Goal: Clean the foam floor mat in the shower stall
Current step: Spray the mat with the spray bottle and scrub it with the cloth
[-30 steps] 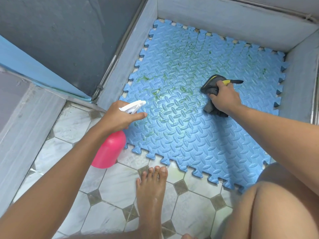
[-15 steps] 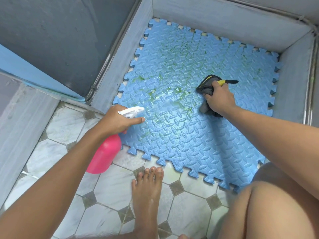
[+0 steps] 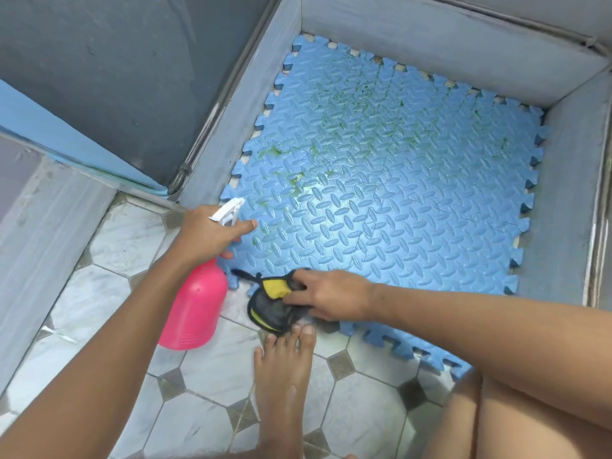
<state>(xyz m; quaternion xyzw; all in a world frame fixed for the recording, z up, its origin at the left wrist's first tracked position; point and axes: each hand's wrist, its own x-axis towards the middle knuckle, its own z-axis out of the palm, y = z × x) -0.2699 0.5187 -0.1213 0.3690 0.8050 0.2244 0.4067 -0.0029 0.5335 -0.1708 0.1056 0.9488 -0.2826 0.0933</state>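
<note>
A blue foam floor mat [image 3: 397,200] with a diamond tread fills the shower stall; green stains mark its far and left parts. My left hand [image 3: 205,233] grips the white trigger head of a pink spray bottle [image 3: 193,313], held just off the mat's near-left corner with its nozzle toward the mat. My right hand [image 3: 331,299] grips a dark grey cloth with yellow patches [image 3: 270,306] at the mat's near edge, over the tiled floor and just in front of my toes.
Grey stall walls [image 3: 430,38] enclose the mat on the far, left and right sides. Marble-look floor tiles [image 3: 205,422] with dark diamond insets lie in front. My bare foot [image 3: 284,392] stands on them and my knee [image 3: 516,419] fills the lower right.
My right hand has pulled the cloth from the mat's middle back to its near edge by my foot. The left hand with the bottle has stayed near the mat's corner.
</note>
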